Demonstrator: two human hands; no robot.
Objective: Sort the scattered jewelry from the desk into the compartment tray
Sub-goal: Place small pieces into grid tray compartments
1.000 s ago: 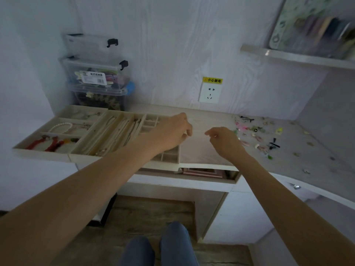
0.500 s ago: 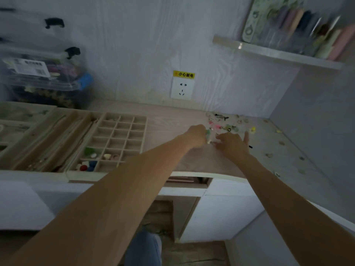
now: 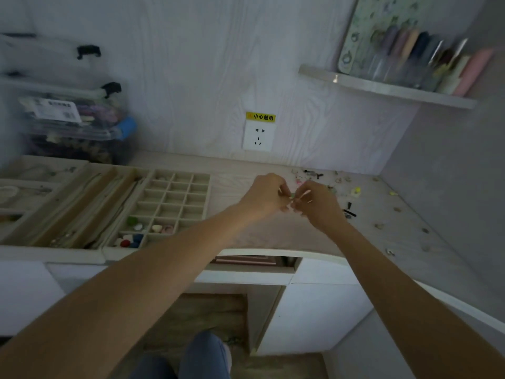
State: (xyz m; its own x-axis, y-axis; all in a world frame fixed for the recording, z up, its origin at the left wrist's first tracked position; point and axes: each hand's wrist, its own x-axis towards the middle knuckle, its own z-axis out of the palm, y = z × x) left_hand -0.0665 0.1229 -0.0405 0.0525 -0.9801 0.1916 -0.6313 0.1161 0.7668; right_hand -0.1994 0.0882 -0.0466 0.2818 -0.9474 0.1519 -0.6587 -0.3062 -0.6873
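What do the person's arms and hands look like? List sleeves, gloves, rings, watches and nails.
Both forearms are bare up to the frame edge: no sleeves, gloves, watch or bracelet show. The left hand and right hand carry no visible rings. The fingernails look long and pale. Blue jeans cover the knees below.

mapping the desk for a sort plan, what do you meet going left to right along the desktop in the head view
long-slot tray → small-grid compartment tray → left hand → right hand → yellow piece → scattered jewelry near the right wall
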